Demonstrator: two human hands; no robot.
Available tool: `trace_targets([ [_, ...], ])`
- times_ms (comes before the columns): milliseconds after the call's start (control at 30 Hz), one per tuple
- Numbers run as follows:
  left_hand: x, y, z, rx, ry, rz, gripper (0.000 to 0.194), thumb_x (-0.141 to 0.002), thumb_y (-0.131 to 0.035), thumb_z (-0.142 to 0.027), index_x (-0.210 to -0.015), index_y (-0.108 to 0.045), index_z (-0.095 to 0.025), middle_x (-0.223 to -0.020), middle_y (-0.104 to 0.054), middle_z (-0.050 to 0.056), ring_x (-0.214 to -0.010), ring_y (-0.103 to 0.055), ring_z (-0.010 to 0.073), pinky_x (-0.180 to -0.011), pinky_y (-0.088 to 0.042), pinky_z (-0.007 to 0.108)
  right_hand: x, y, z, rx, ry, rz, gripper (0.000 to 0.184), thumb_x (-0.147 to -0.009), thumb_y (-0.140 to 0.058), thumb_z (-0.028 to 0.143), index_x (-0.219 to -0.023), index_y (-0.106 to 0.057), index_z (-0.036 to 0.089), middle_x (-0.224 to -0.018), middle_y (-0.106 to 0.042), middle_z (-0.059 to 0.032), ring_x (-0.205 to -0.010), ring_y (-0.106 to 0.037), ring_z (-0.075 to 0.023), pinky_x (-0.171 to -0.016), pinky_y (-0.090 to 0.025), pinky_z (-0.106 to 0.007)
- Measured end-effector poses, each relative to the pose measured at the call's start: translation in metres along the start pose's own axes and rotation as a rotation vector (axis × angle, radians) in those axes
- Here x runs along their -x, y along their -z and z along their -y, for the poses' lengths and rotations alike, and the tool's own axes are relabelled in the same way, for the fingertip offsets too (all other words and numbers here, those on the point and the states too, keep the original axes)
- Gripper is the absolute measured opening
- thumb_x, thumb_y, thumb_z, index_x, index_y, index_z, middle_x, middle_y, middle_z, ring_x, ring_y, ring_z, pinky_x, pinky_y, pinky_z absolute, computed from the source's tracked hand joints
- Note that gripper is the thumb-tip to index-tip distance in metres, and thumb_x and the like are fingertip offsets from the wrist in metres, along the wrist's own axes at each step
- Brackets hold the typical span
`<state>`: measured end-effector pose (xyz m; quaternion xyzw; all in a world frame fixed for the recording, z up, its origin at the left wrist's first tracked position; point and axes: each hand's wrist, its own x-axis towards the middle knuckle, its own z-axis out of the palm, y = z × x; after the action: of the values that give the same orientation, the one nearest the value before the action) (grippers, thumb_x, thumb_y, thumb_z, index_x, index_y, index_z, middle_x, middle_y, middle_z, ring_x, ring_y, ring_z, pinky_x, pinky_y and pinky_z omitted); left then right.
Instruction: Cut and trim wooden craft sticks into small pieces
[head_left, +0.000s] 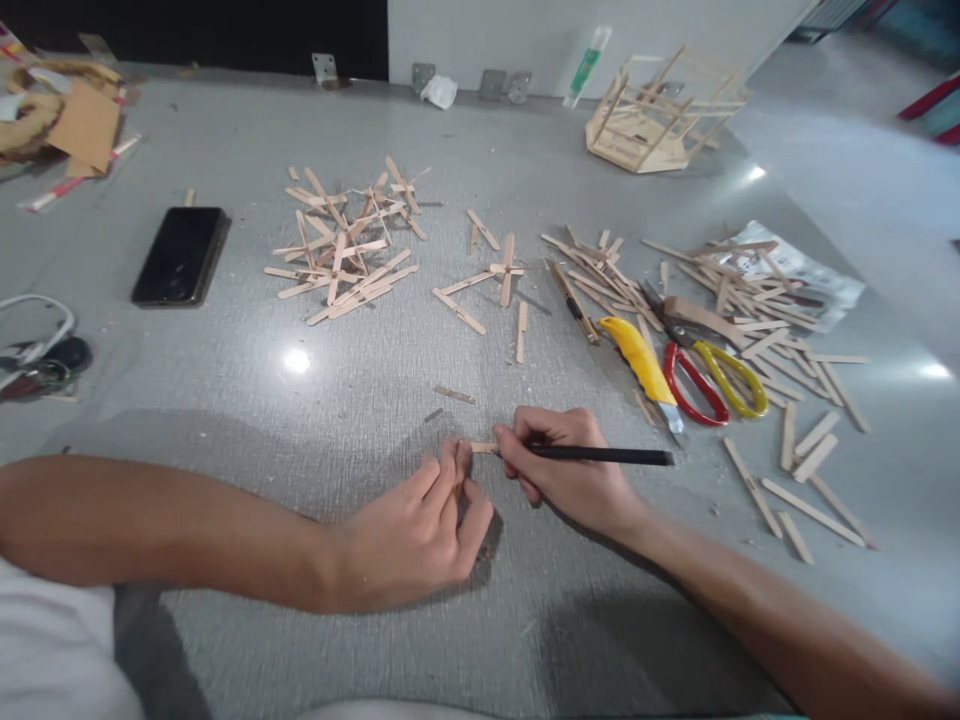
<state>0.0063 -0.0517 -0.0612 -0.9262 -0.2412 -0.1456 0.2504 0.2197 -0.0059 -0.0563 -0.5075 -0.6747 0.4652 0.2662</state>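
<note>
My right hand (562,460) grips a black pencil-like pen (600,455) near its tip, and its blunt end points to the right. A short wooden stick (484,448) lies on the table between my hands. The fingertips of my left hand (427,515) are bunched together and press on the stick's left end, hiding that part. The pen's tip is at the stick's right end; my right fingers partly cover it. Just beyond my hands lie thin slivers (454,394). Farther up are a cut stick (521,332) and a cross of joined sticks (507,270).
Several wooden crosses (337,255) are piled at the back left, by a phone (181,256). On the right lie a yellow cutter knife (639,362), scissors (697,380) and loose sticks (780,300). A stick frame (637,150) stands at the back right.
</note>
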Motion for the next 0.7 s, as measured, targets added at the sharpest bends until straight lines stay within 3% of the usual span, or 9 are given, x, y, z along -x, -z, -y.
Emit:
trace_targets([
  [300,0.0002,0.0002,-0.0017,-0.009,-0.001,0.013,0.019,-0.098,-0.056,-0.019,-0.099,-0.07,-0.007,-0.109,-0.078,0.019,-0.107,-0.075,0.0276,-0.086,-0.057,0.034,0.0003,-0.0006,-0.0016,0.017,0.012,-0.003,0.043,-0.099,-0.06,0.037,-0.06,-0.052,0.021,-0.039,-0.05,0.0063,-0.033,-0.046,-0.0072,-0.041,-0.039,-0.021],
  [500,0.0025,0.0001,-0.0025,0.017,-0.009,0.023,0.022,-0.098,-0.059,-0.019,-0.103,-0.069,-0.001,-0.113,-0.075,0.025,-0.108,-0.074,0.0304,-0.087,-0.057,0.035,-0.0003,0.0003,0.0001,0.035,0.019,0.011,0.043,-0.097,-0.063,0.034,-0.058,-0.051,0.021,-0.039,-0.049,0.0068,-0.033,-0.045,-0.0066,-0.041,-0.037,-0.021],
  [700,0.0008,0.0027,0.0003,-0.041,-0.024,-0.015,0.024,-0.099,-0.054,-0.02,-0.096,-0.072,-0.006,-0.105,-0.079,0.019,-0.101,-0.077,0.0273,-0.086,-0.059,0.036,-0.0022,-0.0002,0.0021,-0.005,-0.011,0.024,0.043,-0.095,-0.064,0.033,-0.056,-0.05,0.021,-0.039,-0.048,0.0066,-0.033,-0.046,-0.0068,-0.039,-0.036,-0.021],
])
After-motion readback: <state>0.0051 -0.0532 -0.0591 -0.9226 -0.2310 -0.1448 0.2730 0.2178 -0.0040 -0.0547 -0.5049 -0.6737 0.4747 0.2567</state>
